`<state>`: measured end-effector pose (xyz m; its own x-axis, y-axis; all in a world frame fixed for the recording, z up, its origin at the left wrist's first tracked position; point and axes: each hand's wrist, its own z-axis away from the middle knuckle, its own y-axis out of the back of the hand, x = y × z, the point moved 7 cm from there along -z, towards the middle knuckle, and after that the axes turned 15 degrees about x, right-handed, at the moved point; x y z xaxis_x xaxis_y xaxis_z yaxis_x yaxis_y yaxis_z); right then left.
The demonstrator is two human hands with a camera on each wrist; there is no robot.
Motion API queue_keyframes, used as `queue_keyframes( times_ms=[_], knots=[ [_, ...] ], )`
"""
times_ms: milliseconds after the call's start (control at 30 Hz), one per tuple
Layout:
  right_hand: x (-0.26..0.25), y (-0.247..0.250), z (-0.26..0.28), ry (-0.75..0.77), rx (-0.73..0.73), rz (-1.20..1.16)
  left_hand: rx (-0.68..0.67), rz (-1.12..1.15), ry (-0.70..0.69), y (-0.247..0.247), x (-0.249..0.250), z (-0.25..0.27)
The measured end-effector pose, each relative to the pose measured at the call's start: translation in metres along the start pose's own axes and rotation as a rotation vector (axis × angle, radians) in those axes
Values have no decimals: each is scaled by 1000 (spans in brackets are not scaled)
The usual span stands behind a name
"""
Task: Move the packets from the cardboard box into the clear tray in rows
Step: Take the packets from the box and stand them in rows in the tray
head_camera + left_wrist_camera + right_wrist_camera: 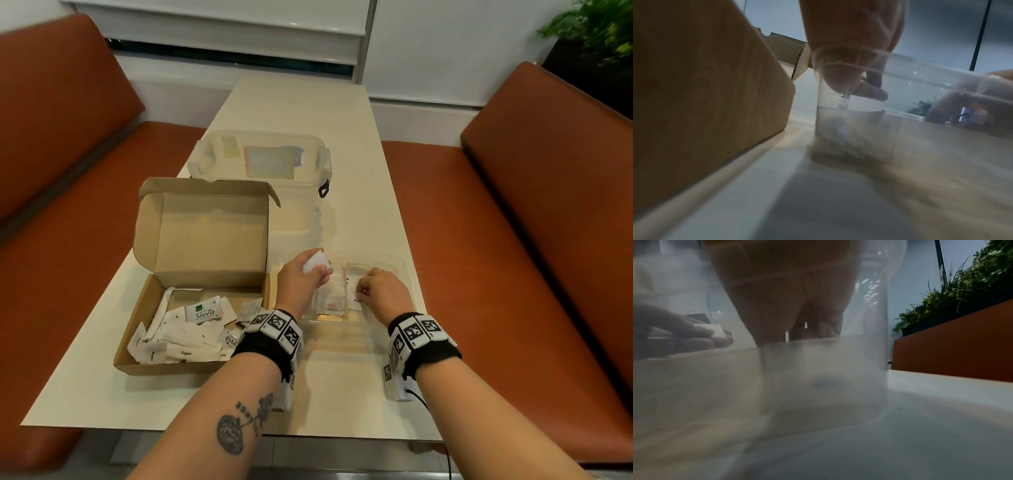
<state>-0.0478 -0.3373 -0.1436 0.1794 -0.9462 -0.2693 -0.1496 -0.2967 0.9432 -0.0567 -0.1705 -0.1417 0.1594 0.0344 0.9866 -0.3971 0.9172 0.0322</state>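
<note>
A white packet (317, 265) is pinched in the curled fingers of the left hand (301, 275) above the clear tray (399, 263), beside the cardboard box (191, 366). A packet standing in the next row is pinched by the right hand (380, 291) (its print is partly covered). Standing rows could be toppled if either hand brushes them. More packets are left loose in the box, so slipping into the wrong row is risked.

Head view bright, edges warped; wrist views dim, blurred.
</note>
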Motion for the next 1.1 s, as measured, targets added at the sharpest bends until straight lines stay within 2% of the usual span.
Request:
queue_keyframes(
  times_ms=[133,267,600,800,900,1100],
  knots=[
    [2,4,2,-27,63,-56,6,23,9,0,0,0],
    [3,-1,5,-6,-5,-32,4,34,10,0,0,0],
    [2,0,3,-19,10,-5,-12,58,16,-2,-6,-3],
    [-21,26,-4,-114,189,-336,-140,119,122,-10,-8,0],
    [-31,32,-9,-181,186,-501,-208,87,74,-13,-4,5],
    [-36,32,-12,-210,168,-571,-240,25,-9,-6,4,2]
  ],
)
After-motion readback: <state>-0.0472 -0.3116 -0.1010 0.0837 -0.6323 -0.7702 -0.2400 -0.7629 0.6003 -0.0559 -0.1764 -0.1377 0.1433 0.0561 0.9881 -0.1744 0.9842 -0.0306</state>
